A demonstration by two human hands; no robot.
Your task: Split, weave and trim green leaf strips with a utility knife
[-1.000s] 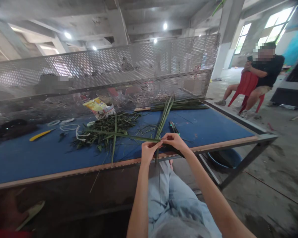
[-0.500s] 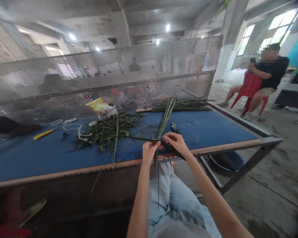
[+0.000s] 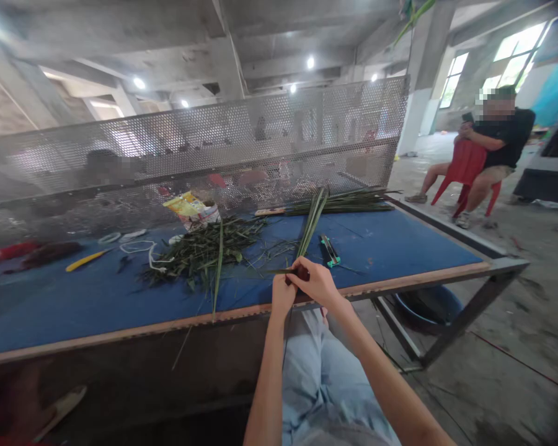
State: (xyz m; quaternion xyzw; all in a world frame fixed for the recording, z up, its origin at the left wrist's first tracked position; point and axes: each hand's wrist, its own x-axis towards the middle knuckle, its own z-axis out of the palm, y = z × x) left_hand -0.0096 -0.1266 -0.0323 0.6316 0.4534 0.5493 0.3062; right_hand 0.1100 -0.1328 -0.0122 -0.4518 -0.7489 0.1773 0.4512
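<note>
A bundle of long green leaf strips points away from me over the table's near edge. My left hand is closed around its lower end. My right hand is pressed up against the left, thumb and fingers pinching a leaf strip where it meets the bundle. Fingers hide most of the crossing. Just beyond my right hand lies a small black tool with bright green ends. To the left is a heap of cut leaf scraps, with one long strip hanging over the edge.
The blue-topped table carries a yellow-handled knife, white cord, a yellow-white bag and more long leaves along a perforated metal screen. A basin stands below right. A person sits on a red chair.
My right hand has moved left and closed in against my left hand, uncovering the green-ended tool. The dark strip that stretched out beneath the right hand no longer shows there.
</note>
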